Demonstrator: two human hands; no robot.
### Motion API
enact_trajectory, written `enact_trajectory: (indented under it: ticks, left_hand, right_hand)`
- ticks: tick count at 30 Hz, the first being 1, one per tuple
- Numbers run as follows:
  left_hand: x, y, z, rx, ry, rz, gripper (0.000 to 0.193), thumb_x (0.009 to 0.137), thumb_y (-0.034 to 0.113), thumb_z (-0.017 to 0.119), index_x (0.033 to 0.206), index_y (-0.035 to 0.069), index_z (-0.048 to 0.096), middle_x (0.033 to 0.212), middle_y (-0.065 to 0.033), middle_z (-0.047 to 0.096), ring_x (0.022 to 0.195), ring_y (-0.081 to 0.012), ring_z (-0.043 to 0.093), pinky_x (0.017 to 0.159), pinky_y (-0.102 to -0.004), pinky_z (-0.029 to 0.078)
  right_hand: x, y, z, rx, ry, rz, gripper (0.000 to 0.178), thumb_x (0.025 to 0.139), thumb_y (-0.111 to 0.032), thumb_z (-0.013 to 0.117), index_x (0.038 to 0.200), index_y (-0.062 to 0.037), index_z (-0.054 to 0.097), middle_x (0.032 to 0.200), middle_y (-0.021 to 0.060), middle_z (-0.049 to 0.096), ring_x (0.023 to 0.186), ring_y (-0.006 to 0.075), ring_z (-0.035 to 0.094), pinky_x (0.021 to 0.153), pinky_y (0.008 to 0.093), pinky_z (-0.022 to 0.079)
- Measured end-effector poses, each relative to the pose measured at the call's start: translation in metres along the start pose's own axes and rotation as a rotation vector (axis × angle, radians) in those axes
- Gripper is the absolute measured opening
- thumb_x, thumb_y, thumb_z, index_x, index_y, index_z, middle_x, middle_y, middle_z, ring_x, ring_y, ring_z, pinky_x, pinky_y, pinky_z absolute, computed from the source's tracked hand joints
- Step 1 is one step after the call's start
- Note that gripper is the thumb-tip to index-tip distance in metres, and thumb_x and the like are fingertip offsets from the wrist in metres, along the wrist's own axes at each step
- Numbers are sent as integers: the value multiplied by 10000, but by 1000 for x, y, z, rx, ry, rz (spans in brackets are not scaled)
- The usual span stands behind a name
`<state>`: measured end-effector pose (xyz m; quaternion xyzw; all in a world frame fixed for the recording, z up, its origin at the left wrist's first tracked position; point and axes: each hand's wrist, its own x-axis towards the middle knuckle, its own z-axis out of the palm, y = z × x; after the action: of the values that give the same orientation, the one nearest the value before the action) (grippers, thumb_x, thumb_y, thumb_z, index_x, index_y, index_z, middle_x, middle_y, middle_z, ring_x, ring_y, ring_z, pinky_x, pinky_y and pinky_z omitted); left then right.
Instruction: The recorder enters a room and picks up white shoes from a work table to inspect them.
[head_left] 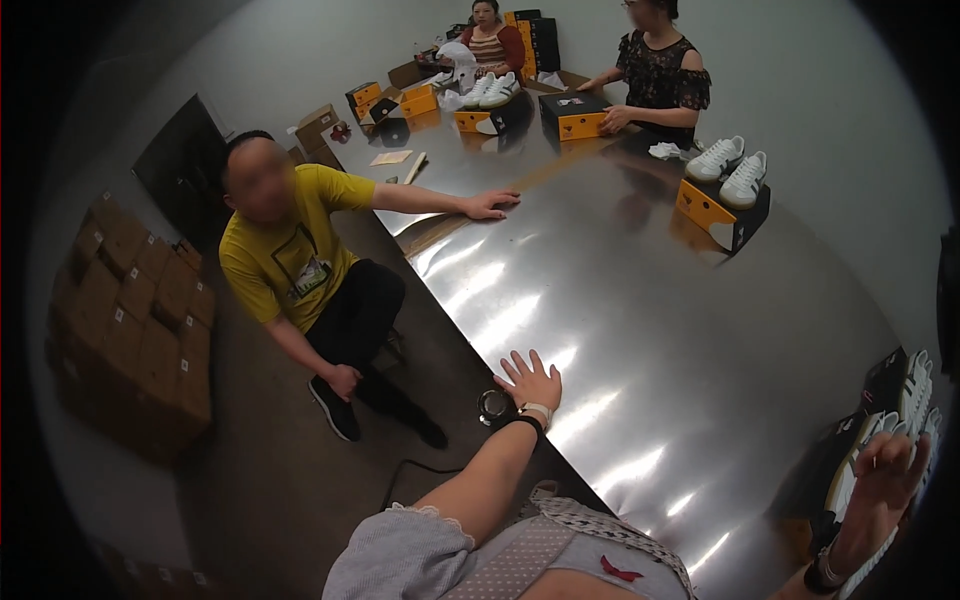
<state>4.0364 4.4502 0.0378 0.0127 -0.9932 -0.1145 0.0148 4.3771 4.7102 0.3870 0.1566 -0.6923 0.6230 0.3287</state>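
Note:
My left hand (530, 384) lies flat on the near left edge of the shiny metal table (640, 320), fingers spread, holding nothing. Beside its wrist is a round dark object with a shiny rim (494, 407), whose kind I cannot make out. At the far right my right hand (888, 485) is raised, fingers apart and partly bent, with nothing visible in it. It overlaps white sneakers (917, 390) and dark shoe boxes (840, 455) at the table's right side. Whether it touches them I cannot tell.
A person in a yellow shirt (295, 240) sits at the left, one hand on the table. Another stands behind a shoe box (575, 115); a third sits at the back. White sneakers (730, 170) top an orange-and-black box (722, 215). Brown cartons (140, 320) are stacked at left.

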Motion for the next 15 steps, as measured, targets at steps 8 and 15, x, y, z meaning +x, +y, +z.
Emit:
enact_trajectory:
  ticks: [8,15]
  left_hand:
    - [5,-10,-4,-9,-1,-33,611,879,428,438,1401,122,353,1487,-209,207,1381,-431,112,1063,-649,64]
    - [1,-9,-8,-5,-10,-31,613,879,435,435,1405,132,347,1492,-198,202,1382,-429,104,1063,-649,57]
  right_hand:
    - [-174,142,-89,-1548,339,765,186,811,-137,654,756,19,568,771,139,575,776,290,519,707,391,417]
    - [-383,107,-89,-2131,781,1399,354,874,-368,540,1112,-106,549,1190,122,521,1077,355,499,857,548,403]
